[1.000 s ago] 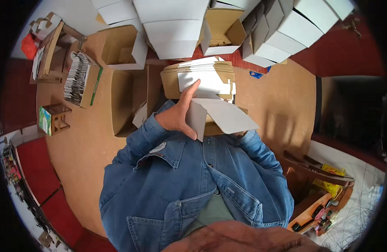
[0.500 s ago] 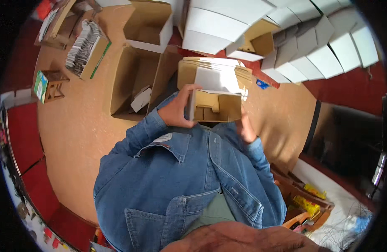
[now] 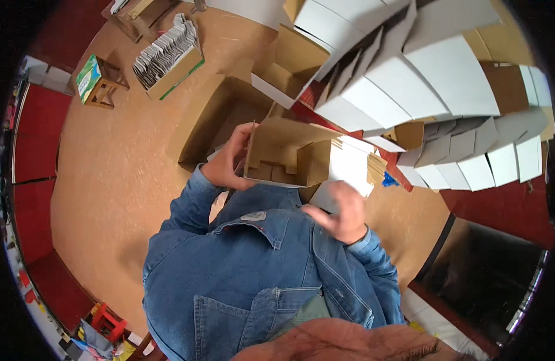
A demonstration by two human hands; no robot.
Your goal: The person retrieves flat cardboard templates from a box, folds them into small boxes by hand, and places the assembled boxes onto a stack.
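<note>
My left hand [image 3: 227, 161] grips the left side of a small open cardboard box [image 3: 279, 135], thumb at its near edge and fingers on the outer wall. The box is brown inside, with its opening facing up toward me and folded flaps showing within. My right hand [image 3: 345, 218] is off the box, just right of its near corner, slightly blurred, thumb and fingers apart with nothing in them. Behind and right of the box lies a stack of flat white-and-brown cardboard [image 3: 348, 157], partly covered by the box.
A large open brown carton [image 3: 196, 129] stands on the floor to the left. Rows of white boxes [image 3: 404, 87] fill the far right, with a small blue item [image 3: 388, 179] near them. Farther left are a carton of grey folded pieces [image 3: 182, 69] and a small wooden stool [image 3: 103, 84].
The small box has moved left and tilted, its inside showing larger. My right hand has come off its right side. The view has turned, bringing more white boxes in.
</note>
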